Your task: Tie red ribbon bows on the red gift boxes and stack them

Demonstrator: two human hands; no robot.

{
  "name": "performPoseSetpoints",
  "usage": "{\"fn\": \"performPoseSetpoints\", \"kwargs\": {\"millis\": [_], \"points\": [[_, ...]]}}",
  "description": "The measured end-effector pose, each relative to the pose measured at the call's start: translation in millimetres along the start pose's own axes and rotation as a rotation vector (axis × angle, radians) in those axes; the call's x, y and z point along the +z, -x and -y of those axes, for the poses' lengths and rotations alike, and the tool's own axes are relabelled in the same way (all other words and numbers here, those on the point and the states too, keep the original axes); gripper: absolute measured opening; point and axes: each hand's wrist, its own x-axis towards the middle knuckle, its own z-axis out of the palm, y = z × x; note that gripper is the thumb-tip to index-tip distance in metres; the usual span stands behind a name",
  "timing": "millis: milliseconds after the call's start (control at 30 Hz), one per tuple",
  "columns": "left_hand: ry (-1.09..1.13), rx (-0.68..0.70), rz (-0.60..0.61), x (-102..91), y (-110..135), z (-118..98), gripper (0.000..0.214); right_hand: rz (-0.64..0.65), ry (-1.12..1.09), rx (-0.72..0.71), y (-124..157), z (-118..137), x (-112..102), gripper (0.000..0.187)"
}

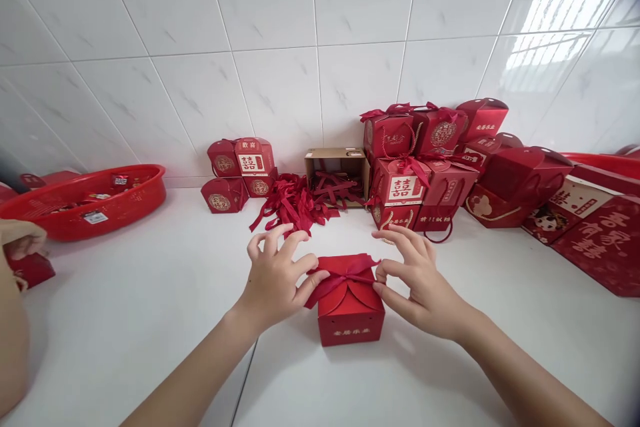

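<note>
A small red gift box with gold characters on its front stands upright on the white table before me. Across its closed, petal-shaped top lies a dark red ribbon, crossed or knotted near the middle. My left hand pinches the ribbon at the box's left side, between thumb and forefinger, other fingers raised. On the right side, my right hand pinches the ribbon's other part between thumb and forefinger, its remaining fingers spread.
Behind the box lie a heap of loose red ribbons and an open cardboard box holding more. Red gift boxes are stacked at right, several more at back left. A red basin and another person's hand are at left.
</note>
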Motion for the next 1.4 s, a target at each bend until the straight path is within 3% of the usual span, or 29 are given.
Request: {"fn": "performPoseSetpoints", "kwargs": {"millis": [100, 333, 500, 600, 733, 833, 967, 1067, 1233, 1400], "points": [[-0.053, -0.029, -0.055, 5.9, 7, 2, 0.018, -0.028, 0.040, -0.015, 2, -2, 2, 0.011], [0.118, -0.171, 0.118, 11.1, 11, 0, 0.019, -0.038, -0.023, 0.024, 0, 1, 2, 0.014], [0.425, -0.261, 0.247, 19.9, 5, -11, 0.023, 0.187, -0.450, 0.093, 0, -2, -2, 0.042], [0.531, -0.310, 0.260, 26.5, 1, -18, 0.024, 0.231, -0.521, 0.134, 5, -9, 0, 0.046], [0.696, -0.349, 0.226, 33.6, 2, -26, 0.017, 0.122, -0.567, 0.179, 12, -25, -9, 0.046], [0.803, -0.461, 0.161, 39.9, 6, -26, 0.040, -0.058, -0.676, 0.220, 4, -42, -42, 0.044], [0.844, -0.557, 0.209, 49.9, 12, -19, 0.040, -0.416, -0.730, 0.140, -39, -71, -105, 0.043], [0.856, -0.563, 0.254, 54.4, 16, -16, 0.041, -0.529, -0.695, 0.093, -83, -98, -131, 0.041], [0.880, -0.629, 0.314, 51.2, 21, -21, 0.047, -0.515, -0.627, 0.251, -132, -131, -117, 0.049], [0.921, -0.630, 0.354, 48.0, 23, -25, 0.050, -0.548, -0.623, 0.214, -135, -132, -105, 0.049]]}}
